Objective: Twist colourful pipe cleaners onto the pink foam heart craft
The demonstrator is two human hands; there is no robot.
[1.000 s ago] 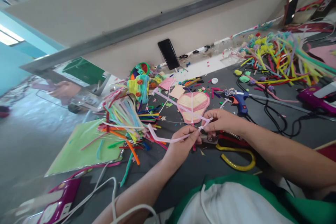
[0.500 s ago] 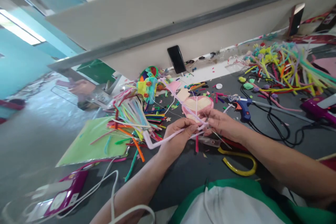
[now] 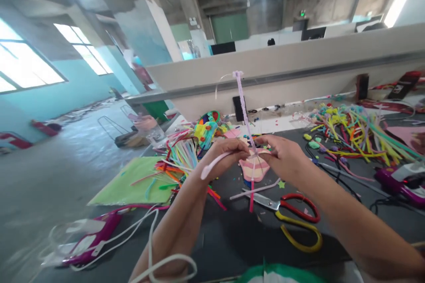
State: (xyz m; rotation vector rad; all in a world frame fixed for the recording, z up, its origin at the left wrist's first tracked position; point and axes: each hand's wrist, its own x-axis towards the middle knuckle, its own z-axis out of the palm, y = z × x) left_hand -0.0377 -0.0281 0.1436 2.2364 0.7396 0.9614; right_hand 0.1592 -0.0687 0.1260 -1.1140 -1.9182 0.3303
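My left hand [image 3: 226, 154] is closed in a pinch on a lilac pipe cleaner [image 3: 245, 112], whose fuzzy length rises upright above my fingers to a knotted tip with a thin pale strand. A bent lilac end also sticks out of this hand toward my wrist. Opposite it, my right hand [image 3: 280, 154] pinches the same pipe cleaner near its lower part, thumb and fingertips pressed together. Exactly how the stems cross is hidden by the fingers. Behind and below the hands lies a pink and cream padded piece [image 3: 254, 170]. Scissors [image 3: 274, 204] with red and yellow handles lie nearer me.
Bundled colourful pipe cleaners [image 3: 184, 154] and a green sheet [image 3: 128, 183] lie left. More pipe cleaners [image 3: 358, 135] are heaped at the right. Purple power strips [image 3: 96, 236] with white cables sit at the sides. A phone [image 3: 238, 108] leans on the partition [image 3: 299, 62].
My view has tilted up, showing more of the room. The lilac pipe cleaner now stands upright instead of slanting left. My right hand's thin needle-like rods no longer show, and the scissors are more exposed.
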